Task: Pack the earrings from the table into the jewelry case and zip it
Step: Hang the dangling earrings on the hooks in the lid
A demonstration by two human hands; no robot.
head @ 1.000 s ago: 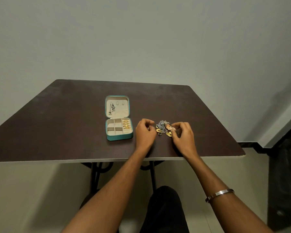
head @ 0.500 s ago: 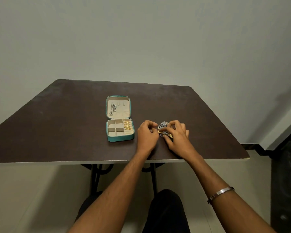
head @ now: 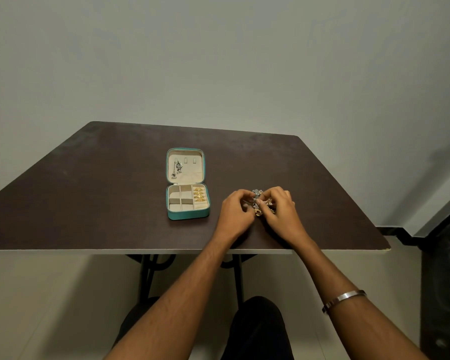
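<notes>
Just right of the open jewelry case (head: 187, 201), both the left hand (head: 235, 214) and right hand (head: 281, 211) are curling their fingers around the pile of earrings (head: 260, 202), pinching pieces, seemingly to untangle one for packing.

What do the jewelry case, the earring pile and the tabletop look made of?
Jewelry case: teal shell, likely faux leather, matte; cream lining looks velvety, no glare.
Earring pile: metal by its look, gold and silver tones with small glints; plated or solid, cannot tell.
Table: dark brown laminate or veneer over board, judging by the pale edge band and dull sheen.
</notes>
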